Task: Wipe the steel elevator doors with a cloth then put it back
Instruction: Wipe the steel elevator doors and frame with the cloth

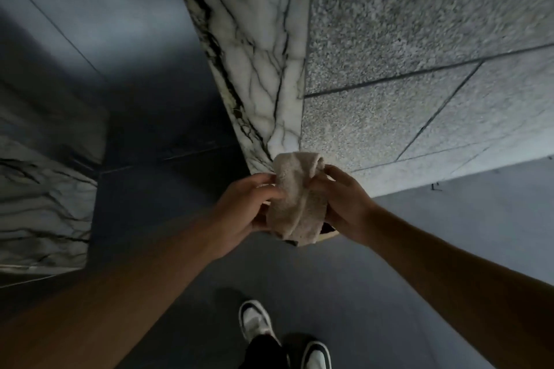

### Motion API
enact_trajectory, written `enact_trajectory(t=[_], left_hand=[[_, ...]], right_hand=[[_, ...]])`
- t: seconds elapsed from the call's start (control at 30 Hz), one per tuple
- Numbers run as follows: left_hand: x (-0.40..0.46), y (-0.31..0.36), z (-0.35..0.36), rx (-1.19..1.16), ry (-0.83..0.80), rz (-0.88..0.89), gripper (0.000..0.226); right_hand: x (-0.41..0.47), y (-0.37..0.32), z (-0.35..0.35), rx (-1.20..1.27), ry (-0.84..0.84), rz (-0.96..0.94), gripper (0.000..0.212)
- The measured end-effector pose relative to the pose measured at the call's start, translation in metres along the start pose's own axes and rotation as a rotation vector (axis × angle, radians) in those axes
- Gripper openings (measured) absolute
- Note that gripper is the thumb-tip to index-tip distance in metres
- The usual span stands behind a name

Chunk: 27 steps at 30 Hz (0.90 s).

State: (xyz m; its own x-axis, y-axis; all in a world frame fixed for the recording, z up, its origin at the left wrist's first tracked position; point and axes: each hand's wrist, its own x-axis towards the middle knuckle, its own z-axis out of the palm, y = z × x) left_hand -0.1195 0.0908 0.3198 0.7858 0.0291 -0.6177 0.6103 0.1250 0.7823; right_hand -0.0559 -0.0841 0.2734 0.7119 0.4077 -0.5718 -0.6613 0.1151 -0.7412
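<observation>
A beige terry cloth (pixel 296 201) hangs bunched between both hands at the middle of the head view. My left hand (pixel 248 204) grips its left side with thumb and fingers. My right hand (pixel 344 204) holds its right side, fingers wrapped over the top fold. The dark steel elevator door (pixel 90 24) fills the upper left, blurred and dim. A pale curved rim (pixel 328 236) of some round thing shows just under the cloth; the cloth and hands hide most of it.
A white marble door frame with black veins (pixel 254 54) runs down the middle to the hands. Grey speckled granite wall (pixel 419 39) lies to its right. More marble (pixel 45 204) stands at the left. My two shoes (pixel 257 323) stand on the dark floor below.
</observation>
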Motion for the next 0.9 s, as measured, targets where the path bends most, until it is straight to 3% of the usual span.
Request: enact_trajectory(t=[0.13,0.37,0.6,0.77,0.9], left_hand=[[-0.031,0.013,-0.020,-0.043,0.071,0.036,0.024],[-0.071,0.023,-0.102,-0.069,0.352,0.054,0.026],[-0.140,0.043,-0.230,-0.095,0.553,0.143,0.027],[-0.202,0.093,-0.329,-0.057,0.674,0.265,0.020],[-0.244,0.158,-0.381,-0.039,0.720,0.398,0.012]], right_hand=[[-0.007,-0.018,0.035,-0.041,-0.081,-0.038,0.050],[-0.009,-0.032,0.117,-0.087,-0.075,-0.032,0.030],[-0.009,-0.038,0.238,-0.037,-0.175,-0.088,0.043],[-0.014,-0.066,0.356,-0.059,-0.188,-0.202,0.053],[-0.025,-0.110,0.442,-0.084,-0.189,-0.325,0.045]])
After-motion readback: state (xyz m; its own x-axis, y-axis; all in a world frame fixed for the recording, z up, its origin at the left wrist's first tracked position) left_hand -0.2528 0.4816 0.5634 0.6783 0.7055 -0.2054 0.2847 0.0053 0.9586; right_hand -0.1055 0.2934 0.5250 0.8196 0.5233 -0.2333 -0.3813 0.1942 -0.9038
